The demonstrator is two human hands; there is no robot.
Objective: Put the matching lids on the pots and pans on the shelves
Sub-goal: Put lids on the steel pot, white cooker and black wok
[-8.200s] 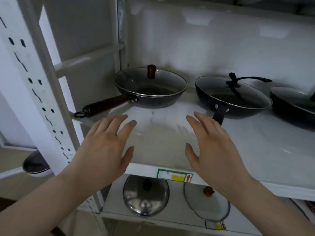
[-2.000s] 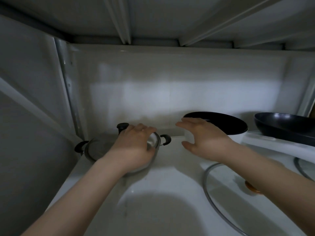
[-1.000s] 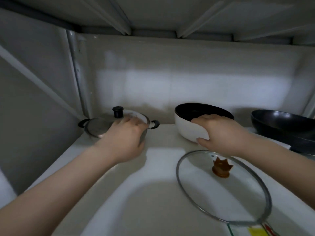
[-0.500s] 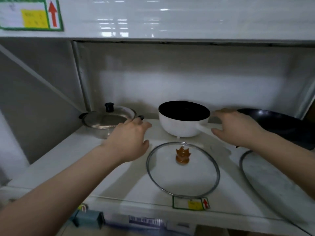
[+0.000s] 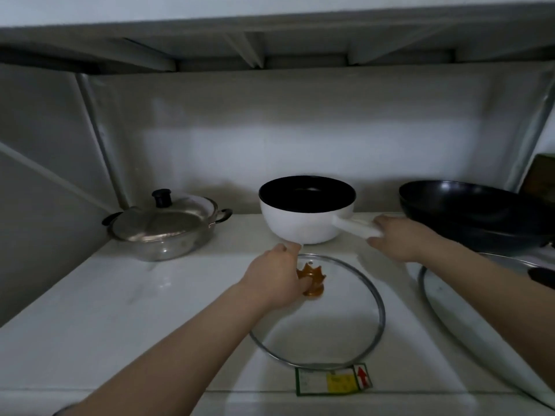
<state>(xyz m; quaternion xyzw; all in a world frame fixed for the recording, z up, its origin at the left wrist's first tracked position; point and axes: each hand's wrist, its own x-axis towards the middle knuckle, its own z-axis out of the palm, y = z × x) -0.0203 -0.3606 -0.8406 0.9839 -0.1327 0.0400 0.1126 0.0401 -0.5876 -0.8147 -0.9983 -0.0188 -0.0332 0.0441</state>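
Note:
A white saucepan [image 5: 303, 225] with a black inside stands uncovered at the middle back of the shelf. My right hand [image 5: 396, 240] is closed around its white handle [image 5: 353, 228]. In front of it a glass lid [image 5: 336, 328] with a metal rim lies flat on the shelf. My left hand [image 5: 277, 279] grips its amber crown-shaped knob [image 5: 313, 280]. At the left back stands a steel pot [image 5: 163, 232] with its steel lid and black knob on. At the right sits a black wok [image 5: 477, 213], uncovered, with a large glass lid [image 5: 468, 310] lying in front of it.
The white shelf [image 5: 120, 319] has a label sticker [image 5: 333, 379] at its front edge. Another shelf [image 5: 270, 31] hangs low overhead. A metal upright [image 5: 99, 139] stands at the back left. A dark object [image 5: 543, 175] shows at the far right edge.
My left hand has moved right, away from the steel pot, and closed on the glass lid's amber knob. My right hand has taken hold of the white saucepan's handle.

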